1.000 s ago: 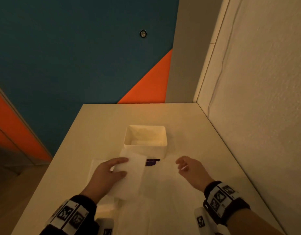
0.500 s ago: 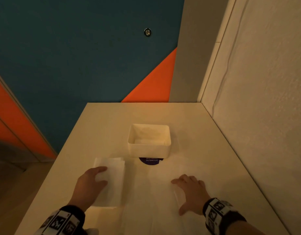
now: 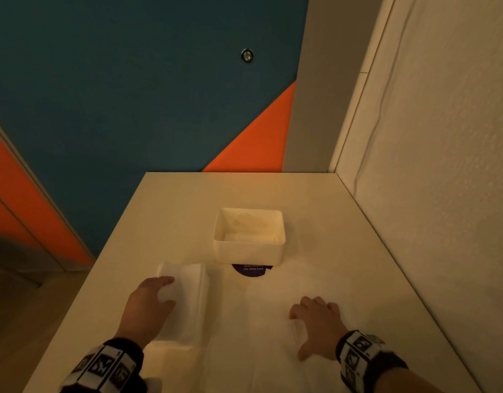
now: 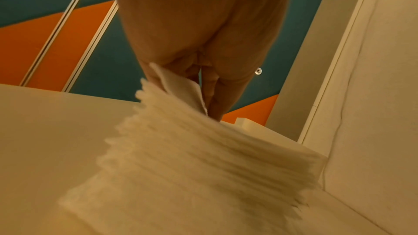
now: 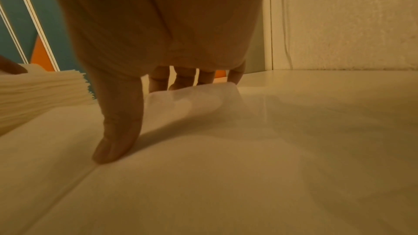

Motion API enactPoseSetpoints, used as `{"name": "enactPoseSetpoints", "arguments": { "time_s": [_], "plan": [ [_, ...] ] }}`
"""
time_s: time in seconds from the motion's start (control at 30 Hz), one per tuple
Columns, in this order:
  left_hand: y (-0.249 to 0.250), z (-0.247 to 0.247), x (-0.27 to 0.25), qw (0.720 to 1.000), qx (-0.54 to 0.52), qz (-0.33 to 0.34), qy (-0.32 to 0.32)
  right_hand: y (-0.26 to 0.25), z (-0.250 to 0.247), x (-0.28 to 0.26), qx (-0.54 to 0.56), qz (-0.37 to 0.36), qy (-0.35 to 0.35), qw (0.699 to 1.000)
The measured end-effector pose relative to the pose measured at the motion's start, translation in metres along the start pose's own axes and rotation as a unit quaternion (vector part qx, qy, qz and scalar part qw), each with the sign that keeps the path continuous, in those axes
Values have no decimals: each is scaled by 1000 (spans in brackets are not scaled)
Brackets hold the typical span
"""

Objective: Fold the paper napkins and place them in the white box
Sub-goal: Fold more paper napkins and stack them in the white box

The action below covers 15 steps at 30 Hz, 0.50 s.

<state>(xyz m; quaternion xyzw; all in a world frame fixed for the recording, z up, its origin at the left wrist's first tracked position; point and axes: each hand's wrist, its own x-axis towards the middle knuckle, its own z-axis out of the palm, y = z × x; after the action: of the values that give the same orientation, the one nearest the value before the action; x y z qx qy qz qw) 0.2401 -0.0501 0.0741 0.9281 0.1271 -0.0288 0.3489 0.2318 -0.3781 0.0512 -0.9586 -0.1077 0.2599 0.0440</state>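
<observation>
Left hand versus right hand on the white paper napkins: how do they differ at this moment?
The left hand rests on a thick stack of white paper napkins and lifts the top sheet's corner between its fingers; the right hand presses one spread white napkin sheet against the cream table, raising its edge. The left hand lies nearer the white box. Both touch napkins.

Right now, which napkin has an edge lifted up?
The top napkin of the stack, pinched up by the left hand; the spread napkin lies flat.
</observation>
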Motion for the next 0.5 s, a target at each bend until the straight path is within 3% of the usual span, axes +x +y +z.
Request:
{"name": "enactPoseSetpoints", "arguments": {
  "time_s": [0.2, 0.33, 0.43, 0.5],
  "plan": [
    [-4, 2, 2, 986, 166, -13, -8, -4, -13, -4, 44, -11, -15, 999],
    [12, 1, -4, 980, 198, -24, -8, -2, -29, -6, 144, -26, -15, 989],
    [21, 3, -6, 988, 152, 22, 21, -4, -46, -13, 214, -22, -1, 977],
    [28, 7, -6, 991, 66, 108, 37, -2, -54, -14, 304, -38, 44, 951]
  ]
}}
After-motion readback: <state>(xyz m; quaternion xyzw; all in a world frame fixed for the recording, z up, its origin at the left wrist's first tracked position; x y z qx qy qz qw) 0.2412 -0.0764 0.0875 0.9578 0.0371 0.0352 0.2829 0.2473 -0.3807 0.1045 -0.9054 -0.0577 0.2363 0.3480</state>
